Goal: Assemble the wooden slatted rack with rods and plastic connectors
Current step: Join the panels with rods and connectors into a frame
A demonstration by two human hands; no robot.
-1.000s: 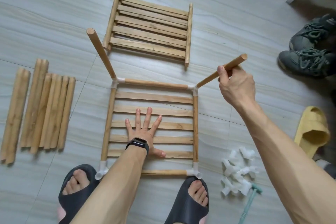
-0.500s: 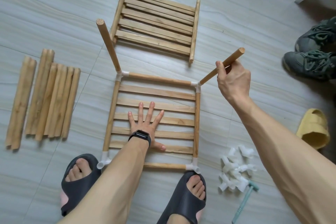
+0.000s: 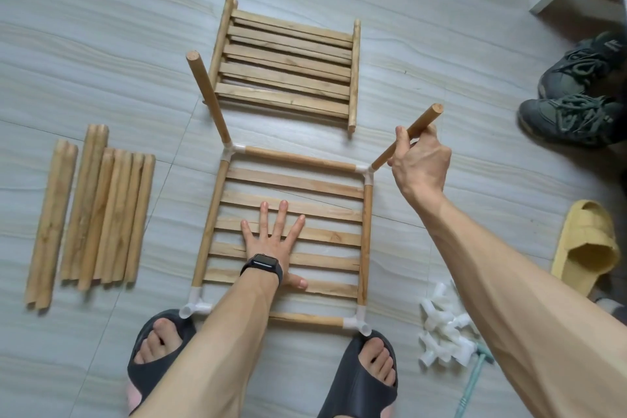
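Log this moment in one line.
left hand flat on slats | right hand grips rod | rod in far-right connector

Near rod (image 3: 305, 318) partly behind forearm (image 3: 220, 332)

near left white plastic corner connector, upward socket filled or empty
Empty: the near left white plastic corner connector shows an open round hole, nothing inside.

Pale grey tiled floor (image 3: 101, 44). On it I see: slatted frame (image 3: 305, 183) at centre, second slatted panel (image 3: 285, 68) just beyond, loose rods (image 3: 112, 214) side by side at left, white connectors (image 3: 444, 332) heaped right beside teal tool (image 3: 471, 383), dark sneakers (image 3: 570, 115) and yellow slipper (image 3: 590, 248) far right.
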